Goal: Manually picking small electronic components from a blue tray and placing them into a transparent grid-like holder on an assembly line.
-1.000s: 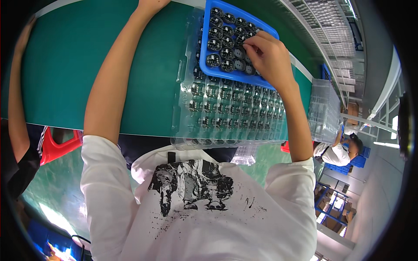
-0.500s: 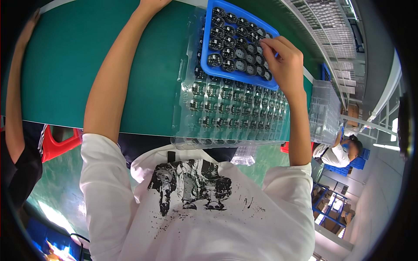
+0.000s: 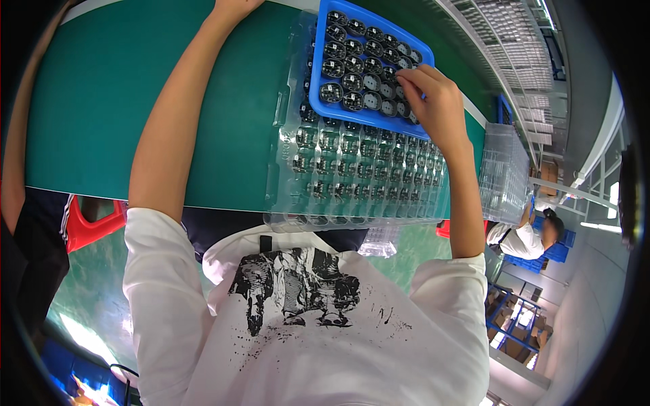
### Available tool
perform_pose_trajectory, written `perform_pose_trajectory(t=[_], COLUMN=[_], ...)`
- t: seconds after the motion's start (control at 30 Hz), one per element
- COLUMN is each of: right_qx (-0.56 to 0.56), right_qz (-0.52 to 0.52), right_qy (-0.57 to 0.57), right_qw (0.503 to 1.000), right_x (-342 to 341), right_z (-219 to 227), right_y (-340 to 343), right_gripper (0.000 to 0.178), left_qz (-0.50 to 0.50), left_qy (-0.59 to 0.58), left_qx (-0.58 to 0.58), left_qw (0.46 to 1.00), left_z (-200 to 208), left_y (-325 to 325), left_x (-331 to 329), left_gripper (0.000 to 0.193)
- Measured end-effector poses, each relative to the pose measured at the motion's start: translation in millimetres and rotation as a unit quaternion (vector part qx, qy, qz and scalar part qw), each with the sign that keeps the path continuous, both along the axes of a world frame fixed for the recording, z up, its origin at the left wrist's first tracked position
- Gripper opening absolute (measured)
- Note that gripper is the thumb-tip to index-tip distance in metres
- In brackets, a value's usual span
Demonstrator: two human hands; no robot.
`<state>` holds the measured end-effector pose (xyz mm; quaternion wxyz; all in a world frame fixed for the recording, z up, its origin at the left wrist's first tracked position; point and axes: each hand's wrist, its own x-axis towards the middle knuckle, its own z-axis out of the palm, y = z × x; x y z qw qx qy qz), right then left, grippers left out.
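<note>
A blue tray (image 3: 313, 101) holds rows of small round black parts, several of them showing circuit boards and others showing plain grey faces. My right hand (image 3: 437, 101) is over the tray's right half, thumb and forefinger drawn together at one of the round parts (image 3: 388, 73). Whether a piece sits between those fingertips is too small to tell. Under the tray lies a clear plastic blister tray (image 3: 288, 155) with rows of pockets filled with small dark parts. My left hand (image 3: 237, 5) is cut off by the upper edge, its fingers out of sight.
The green tabletop (image 3: 88, 115) extends leftward, where another person's arm (image 3: 20, 135) reaches in. Stacked clear trays (image 3: 504, 166) stand at the right. A red stool (image 3: 95, 223) is below the table's left edge. Another person (image 3: 525, 240) works farther right.
My right hand has shifted slightly left and down over the blue tray, fingers still together. The neighbour's arm at the far left has moved outward. My left arm is nearly still.
</note>
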<state>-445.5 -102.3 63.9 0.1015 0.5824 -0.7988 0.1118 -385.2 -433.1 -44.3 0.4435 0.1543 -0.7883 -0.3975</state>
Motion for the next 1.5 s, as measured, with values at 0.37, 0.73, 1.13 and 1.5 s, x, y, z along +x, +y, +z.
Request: perform_pose_trajectory(t=[0.37, 0.73, 1.13, 1.5], right_qx=[0.002, -0.025, 0.174, 0.015], right_qz=[0.006, -0.033, -0.256, -0.199], right_qy=[-0.003, -0.041, -0.313, -0.176], right_qw=[1.0, 0.998, 0.898, 0.964], right_x=[-2.7, 5.7, 61.9, 96.1], right_z=[-1.4, 4.3, 17.0, 6.9], right_y=[-2.8, 9.9, 157.1, 168.0], right_gripper=[0.009, 0.016, 0.013, 0.018], left_qz=[0.011, -0.003, -0.025, -0.019], left_qy=[-0.018, -0.01, -0.003, 0.005], left_qx=[0.01, -0.003, 0.023, -0.001], left_qw=[1.0, 1.0, 0.999, 1.0], left_z=[4.7, 2.6, 0.2, -3.4], left_y=[1.4, -1.1, -4.7, -5.8], left_x=[3.3, -0.1, -0.8, 0.8], left_gripper=[0.016, 0.015, 0.015, 0.014])
